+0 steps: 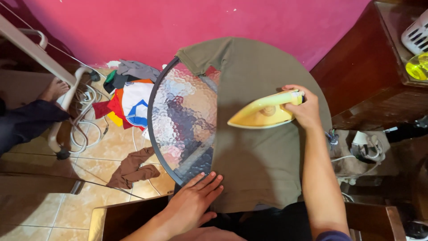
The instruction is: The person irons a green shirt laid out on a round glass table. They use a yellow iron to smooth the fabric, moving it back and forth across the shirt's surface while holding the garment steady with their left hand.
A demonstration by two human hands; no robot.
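Observation:
An olive-green shirt (258,151) lies spread over a round glass table (183,116) with a dark rim. My right hand (305,109) grips the handle of a yellow iron (263,114), which rests flat on the shirt near its middle. My left hand (194,203) lies palm down, fingers together, on the near left edge of the shirt where it meets the table rim. The shirt's collar and one sleeve point toward the pink wall.
A pile of coloured clothes (129,96) and a brown garment (133,169) lie on the tiled floor at left, beside white cables (87,120) and another person's foot (53,89). A dark wooden cabinet (370,76) stands at right. A power adapter (365,145) sits below it.

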